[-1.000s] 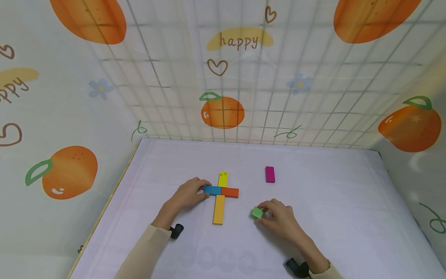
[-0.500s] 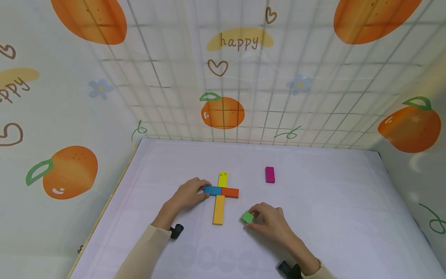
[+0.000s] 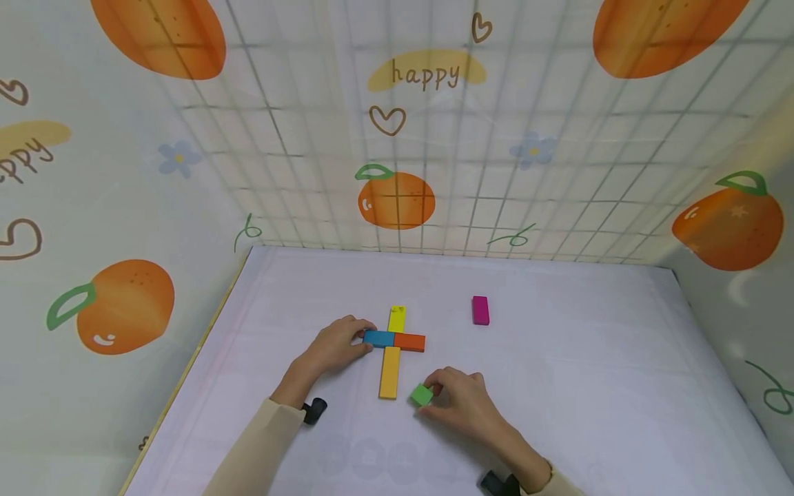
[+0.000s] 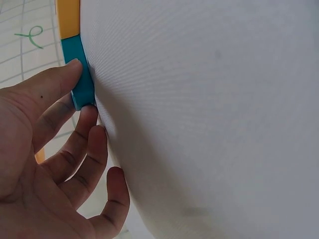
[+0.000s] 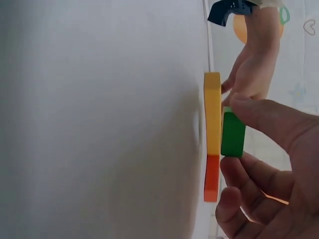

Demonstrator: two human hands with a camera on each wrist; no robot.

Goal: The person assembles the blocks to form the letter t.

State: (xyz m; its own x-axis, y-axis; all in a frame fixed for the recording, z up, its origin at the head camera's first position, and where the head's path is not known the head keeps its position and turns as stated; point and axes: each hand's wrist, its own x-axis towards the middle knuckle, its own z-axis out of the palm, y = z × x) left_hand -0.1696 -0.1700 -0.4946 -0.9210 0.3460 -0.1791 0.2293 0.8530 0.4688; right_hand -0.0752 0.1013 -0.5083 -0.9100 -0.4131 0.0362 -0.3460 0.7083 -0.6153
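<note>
My left hand (image 3: 338, 343) pinches the outer end of a blue block (image 3: 379, 339), thumb on its near side in the left wrist view. That block meets a red-orange block (image 3: 410, 342) end to end. Behind them lies a yellow block (image 3: 397, 319) with bumps at its far end. A longer amber block (image 3: 389, 373) runs toward me from the join, so the four make a cross. My right hand (image 3: 462, 401) holds a small green block (image 3: 422, 395) between thumb and fingers, just right of the amber block's near end. In the right wrist view the green block (image 5: 233, 133) overlaps the amber one's edge.
A magenta block (image 3: 480, 311) lies alone toward the back right. The white tabletop (image 3: 589, 358) ends at a patterned cloth wall (image 3: 533, 200) behind and at both sides. Black wrist cameras (image 3: 315, 411) sit under both forearms.
My right hand has carried the green block left and toward me, nearer the amber block. The left hand and the cross of blocks have stayed put.
</note>
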